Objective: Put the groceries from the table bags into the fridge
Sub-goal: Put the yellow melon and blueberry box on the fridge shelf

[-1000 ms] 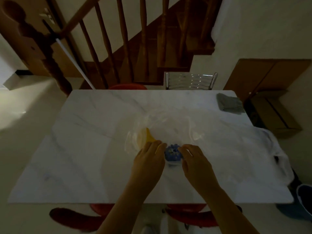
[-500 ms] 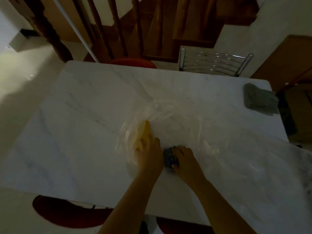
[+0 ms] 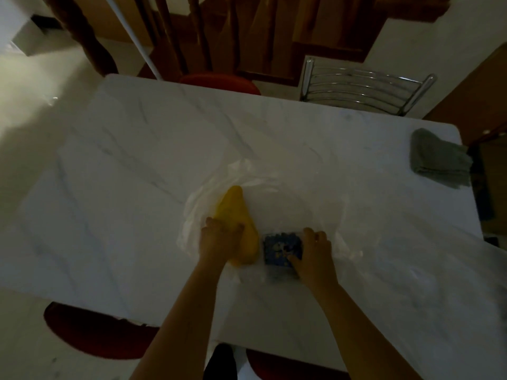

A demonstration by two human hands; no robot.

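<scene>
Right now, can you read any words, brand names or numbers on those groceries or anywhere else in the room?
None can be read.
Blue packet, under the right hand: a light printed design, too dim and blurred to read.
Yellow item, under the left hand: no print shows.
Clear plastic bag and grey cloth: no writing shows.

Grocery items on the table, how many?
2. A yellow item under the left hand, and a blue packet gripped by the right hand, both on the clear plastic bag. More may be hidden.
</scene>
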